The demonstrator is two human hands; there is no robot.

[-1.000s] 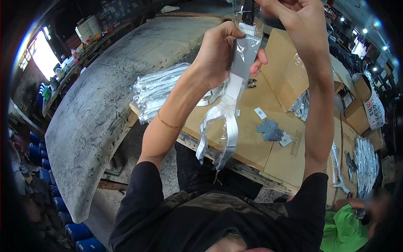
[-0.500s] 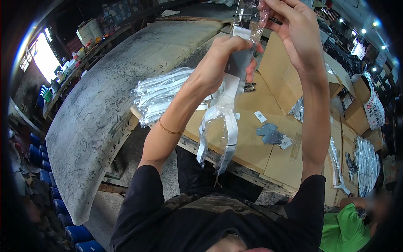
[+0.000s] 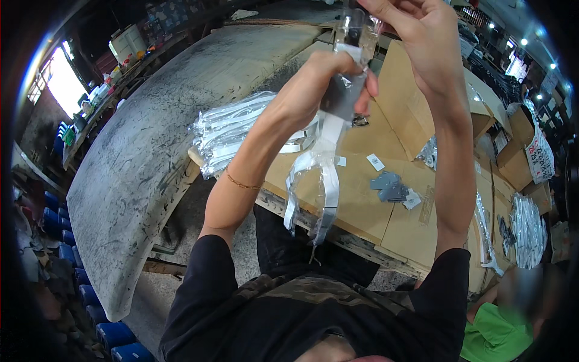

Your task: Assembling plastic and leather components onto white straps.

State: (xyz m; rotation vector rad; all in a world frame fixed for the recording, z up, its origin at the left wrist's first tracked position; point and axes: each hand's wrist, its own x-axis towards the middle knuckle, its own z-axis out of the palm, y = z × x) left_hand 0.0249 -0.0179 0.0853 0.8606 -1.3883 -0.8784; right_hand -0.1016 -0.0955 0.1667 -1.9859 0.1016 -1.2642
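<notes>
Right hand [image 3: 422, 30] shifted slightly farther away; a plastic-wrapped white strap [image 3: 329, 145] hung over the counter's [image 3: 356, 241] near edge.
Left hand [image 3: 310, 78] closed around its grey card [image 3: 339, 99]; right fingers curled, hold unclear. Keeping the wrap taut seemed wise. Cardboard [image 3: 362, 211] covered the counter; the workshop was dim.

A white strap [image 3: 326, 158] hangs nearly upright in a clear, shiny plastic bag [image 3: 366, 37], its lower part forked into two curved legs. A grey card [image 3: 339, 100] lies against its upper part; a dark piece [image 3: 354, 33] shows above. The left hand [image 3: 319, 78] grips it at the card; the right hand [image 3: 424, 37] is at the bag's upper end.
</notes>
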